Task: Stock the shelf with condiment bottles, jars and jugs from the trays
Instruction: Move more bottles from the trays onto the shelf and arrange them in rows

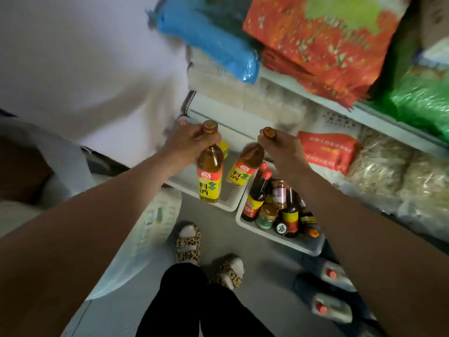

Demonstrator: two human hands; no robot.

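Note:
My left hand grips the neck of an amber bottle with a yellow label, held upright above the left white tray. My right hand grips the neck of a second amber bottle with the same yellow label, tilted, over the gap between the two trays. The right white tray on the floor holds several dark sauce bottles and jars. A small yellow-capped item lies in the left tray behind the bottle.
Shelves to the right carry orange, green and blue bags and packs of dried noodles. Two white jugs with red caps lie on the floor at lower right. My feet in leopard-print sandals stand by the trays. A white wall is at left.

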